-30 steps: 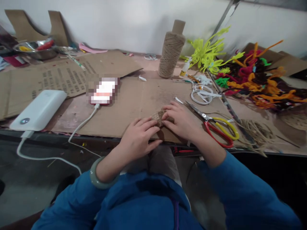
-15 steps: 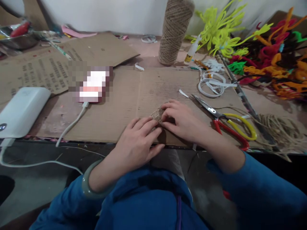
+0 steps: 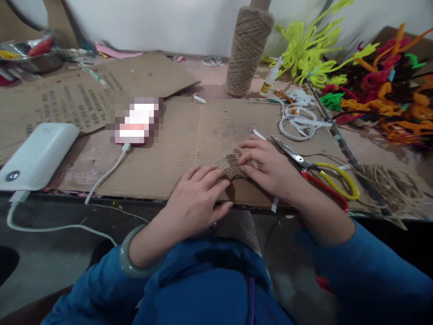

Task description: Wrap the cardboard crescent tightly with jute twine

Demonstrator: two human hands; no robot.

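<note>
A curved band of twine lies on the cardboard near the table's front edge, its strands in close rows. My left hand covers the band's left end, fingers together over it and thumb stretched toward the edge. At the right end, my right hand has its fingers bent, with thumb and fingertips gripping the band. The parts of the band under my fingers are hidden. Just right of that hand lie scissors with one yellow and one red handle, blades parted slightly.
Behind stand a twine spool and a small glue bottle. White strips, loose twine and bright fuzzy flowers fill the right. A phone is cabled near a white power bank at left.
My right hand has slid a little to the right along the twine band, and more of the band shows between my hands. My left hand stays on it. The view has shifted slightly.
</note>
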